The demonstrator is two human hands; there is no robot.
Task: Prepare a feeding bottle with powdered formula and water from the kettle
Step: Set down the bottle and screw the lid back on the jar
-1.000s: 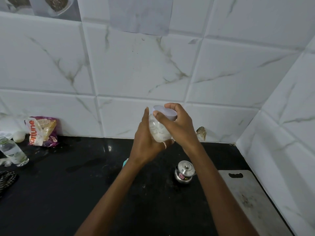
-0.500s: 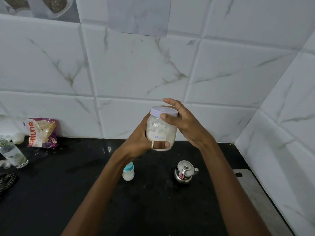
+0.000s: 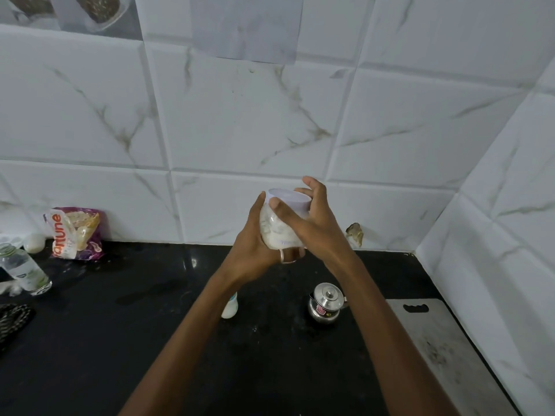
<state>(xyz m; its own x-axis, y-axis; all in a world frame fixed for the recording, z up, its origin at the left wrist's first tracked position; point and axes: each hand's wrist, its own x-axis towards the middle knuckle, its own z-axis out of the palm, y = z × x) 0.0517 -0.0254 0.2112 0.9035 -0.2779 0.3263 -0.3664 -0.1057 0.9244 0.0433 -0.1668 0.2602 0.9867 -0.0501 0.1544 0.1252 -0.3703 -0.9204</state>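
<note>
Now grips the formula jar [image 3: 274, 235] round its lower body with left hand [image 3: 252, 256], high above the black countertop [image 3: 150, 325]. Clamps the pale lid [image 3: 292, 197] with right hand [image 3: 318, 232], thumb across the rim. Probably light, rigid and smooth-walled: best braced low and twisted at the lid. Leans more than half a second ago, and now half hides the feeding bottle [image 3: 230, 309] behind the left forearm, left of the steel kettle [image 3: 326, 303].

The black table [image 3: 150, 340] fills the lower view. At 9 o'clock a purple and white packet [image 3: 75, 234] leans on the marble-look tiles [image 3: 240, 121]. Just left of it lies a small white round thing [image 3: 34, 242], perhaps an egg. A clear bottle [image 3: 25, 270] stands at the left edge, with a striped cloth [image 3: 13, 318] at 8 o'clock. A worn grey board [image 3: 444, 355] lies at 4 o'clock. A chipped patch [image 3: 355, 234] marks the wall near 3 o'clock.
</note>
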